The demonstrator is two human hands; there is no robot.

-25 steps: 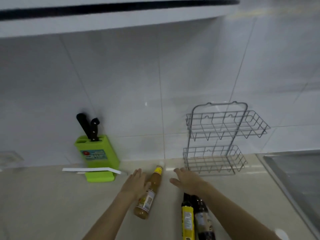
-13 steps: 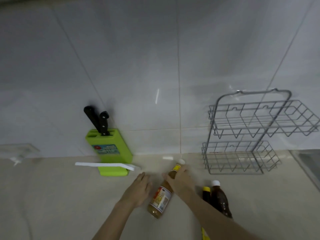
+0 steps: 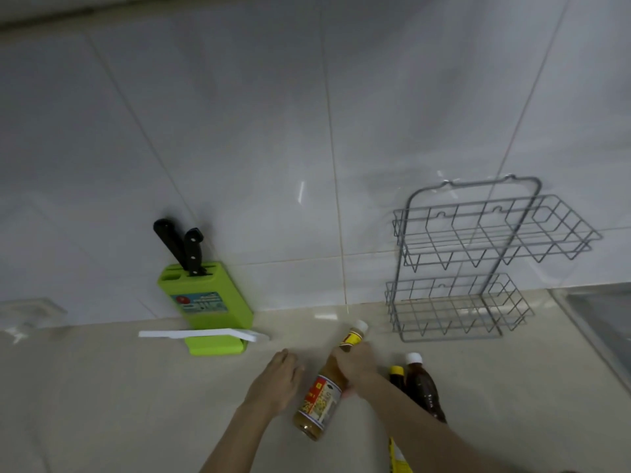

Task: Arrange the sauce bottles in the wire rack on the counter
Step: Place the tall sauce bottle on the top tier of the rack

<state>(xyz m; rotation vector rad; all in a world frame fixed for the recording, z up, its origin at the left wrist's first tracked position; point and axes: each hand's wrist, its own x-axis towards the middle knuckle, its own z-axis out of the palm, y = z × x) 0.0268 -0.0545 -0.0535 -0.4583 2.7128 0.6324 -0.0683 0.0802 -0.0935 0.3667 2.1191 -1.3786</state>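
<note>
An amber sauce bottle point(image 3: 321, 402) with a white cap and a red-and-yellow label lies on the counter, cap pointing toward the wall. My right hand point(image 3: 356, 365) wraps around its neck. My left hand point(image 3: 275, 382) rests flat beside it on the left, fingers apart, not holding it. Two more bottles lie to the right, partly under my right forearm: a dark one with a yellow cap point(image 3: 397, 378) and a brown one with a white cap point(image 3: 423, 387). The two-tier grey wire rack point(image 3: 457, 268) stands against the tiled wall, with nothing in either tier.
A green knife block point(image 3: 205, 298) with two black-handled knives stands at the wall on the left, a white strip point(image 3: 201, 334) lying across its base. A steel sink edge point(image 3: 594, 322) is at the far right. A clear holder point(image 3: 27, 312) sits far left.
My right hand moved from open above the counter onto the amber bottle's neck and closed on it. The view shifted left and downward, so the rack now sits farther right.
</note>
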